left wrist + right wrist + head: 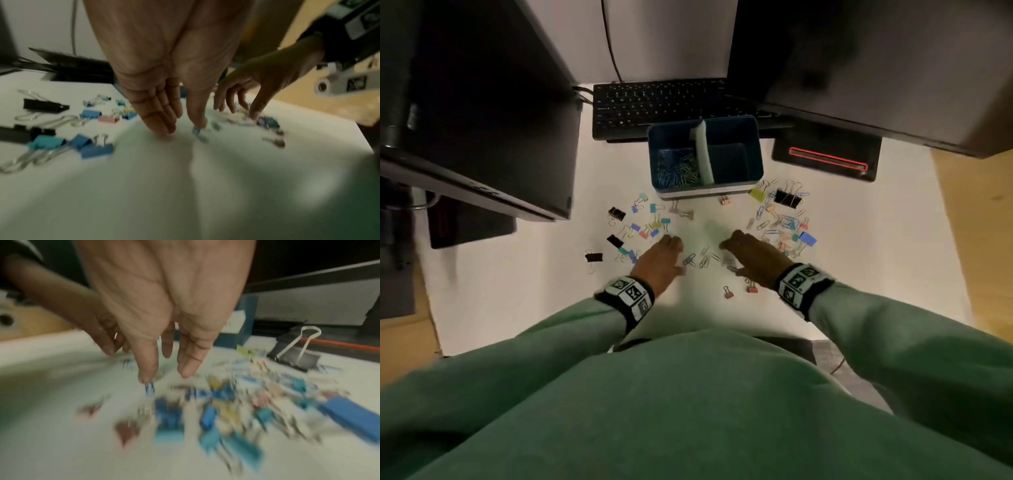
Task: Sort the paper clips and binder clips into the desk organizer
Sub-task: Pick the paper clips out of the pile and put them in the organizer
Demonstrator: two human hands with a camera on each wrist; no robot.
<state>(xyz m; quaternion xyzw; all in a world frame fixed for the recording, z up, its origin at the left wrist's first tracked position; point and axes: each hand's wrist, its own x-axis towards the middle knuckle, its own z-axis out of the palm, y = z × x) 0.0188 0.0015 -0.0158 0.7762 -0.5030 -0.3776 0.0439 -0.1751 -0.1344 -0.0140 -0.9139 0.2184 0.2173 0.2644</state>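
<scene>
A blue desk organizer [753,150] with a pale divider stands before the keyboard. Its left compartment holds several coloured paper clips [678,169]; the right one looks bare. Binder clips [643,226] and paper clips lie scattered left and right of the organizer's front. My left hand [666,258] and right hand [748,255] hover palm-down over a small group of paper clips [700,258] between them. Both hands have straight fingers and hold nothing. In the left wrist view the left hand's fingertips [164,129] touch the white sheet; a blue paper clip [198,132] lies by the thumb.
A black keyboard [661,102] lies behind the organizer, with dark monitors [482,120] overhanging left and right. A black device with a red line [828,157] sits at the right. A large black binder clip [296,356] and a long blue one [351,418] lie right.
</scene>
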